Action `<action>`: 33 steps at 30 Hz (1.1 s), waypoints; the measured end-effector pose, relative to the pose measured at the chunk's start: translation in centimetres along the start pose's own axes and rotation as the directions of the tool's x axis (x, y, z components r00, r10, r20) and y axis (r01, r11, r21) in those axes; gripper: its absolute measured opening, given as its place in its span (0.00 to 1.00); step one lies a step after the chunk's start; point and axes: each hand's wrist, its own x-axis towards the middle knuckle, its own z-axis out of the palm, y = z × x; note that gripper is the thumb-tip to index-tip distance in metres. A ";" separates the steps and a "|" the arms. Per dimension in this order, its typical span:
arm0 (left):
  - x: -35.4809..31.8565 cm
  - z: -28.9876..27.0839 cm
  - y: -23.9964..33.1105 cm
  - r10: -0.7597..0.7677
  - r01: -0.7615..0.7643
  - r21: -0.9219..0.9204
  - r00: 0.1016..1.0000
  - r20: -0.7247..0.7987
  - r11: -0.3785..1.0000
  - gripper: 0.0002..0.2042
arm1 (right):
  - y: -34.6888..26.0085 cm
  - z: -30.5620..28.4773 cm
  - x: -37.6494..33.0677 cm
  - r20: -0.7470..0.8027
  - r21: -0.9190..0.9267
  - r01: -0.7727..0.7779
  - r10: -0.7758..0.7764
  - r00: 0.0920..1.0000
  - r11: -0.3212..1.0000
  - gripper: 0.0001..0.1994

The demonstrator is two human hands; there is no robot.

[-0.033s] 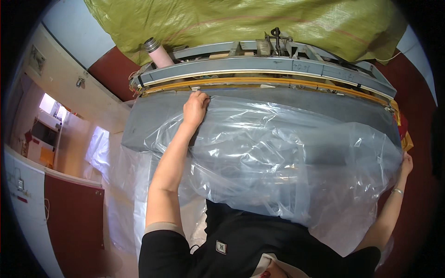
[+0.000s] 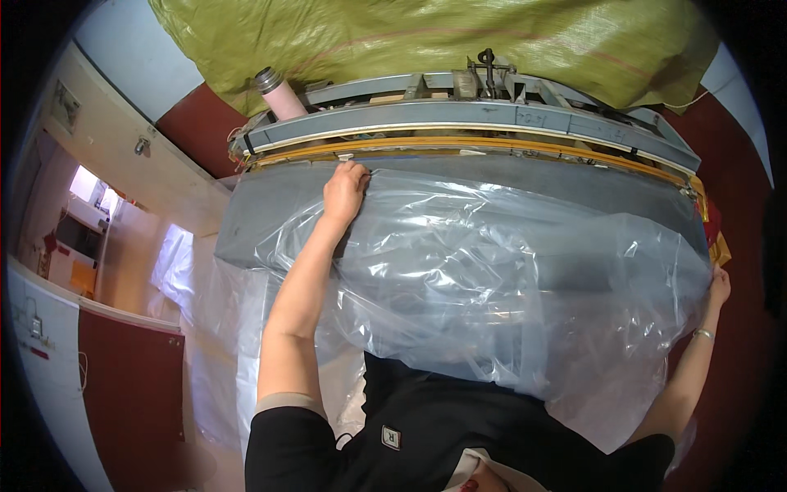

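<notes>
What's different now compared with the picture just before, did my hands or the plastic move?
Hardly anything: your right hand seems a touch farther up the picture, toward the far side. No new grip or release shows. Your left hand stays at the far edge of the clear plastic sheet, and the pink flask hasn't moved.

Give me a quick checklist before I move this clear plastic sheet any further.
1. Bare left hand at the far edge of the wrinkled, clear plastic sheet: ok.
2. Bare right hand by the sheet's right edge: ok.
3. Right hand's grip firm: cannot tell, fingers too small.
4. Sheet smooth: not ok, creases across it.
5. Pink cylindrical flask off the sheet: ok, beyond the long grey metal beam.
</notes>
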 end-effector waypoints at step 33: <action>3.7 2.3 -14.6 -0.562 0.432 -0.380 0.741 -0.368 0.818 0.12 | -19.4 25.6 -5.5 -0.137 0.059 0.276 -0.266 0.954 0.959 0.12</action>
